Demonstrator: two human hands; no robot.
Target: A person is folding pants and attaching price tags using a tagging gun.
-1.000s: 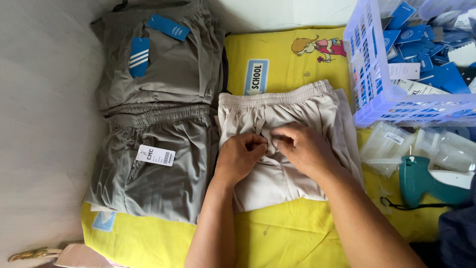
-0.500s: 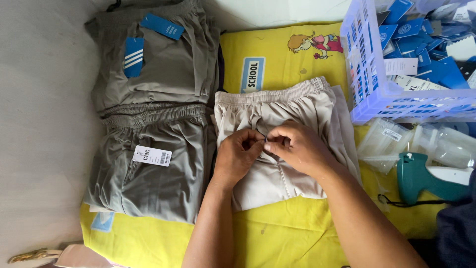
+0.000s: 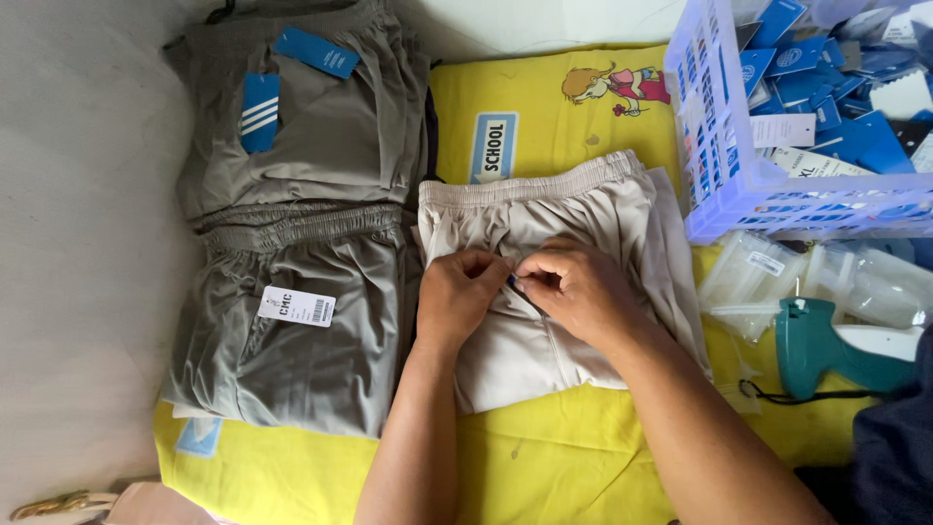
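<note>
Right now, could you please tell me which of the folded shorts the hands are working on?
The beige shorts in the middle of the yellow mat. Both the left hand and right hand pinch at their front; the two grey shorts lie untouched to the left, with tags on.

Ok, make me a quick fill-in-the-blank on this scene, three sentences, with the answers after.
1. Both hands pinch the ____ shorts.
2. The shorts lie on a ____ cloth.
3. The basket of blue tags sits to the person's ____.

Missing words: beige; yellow; right
</note>
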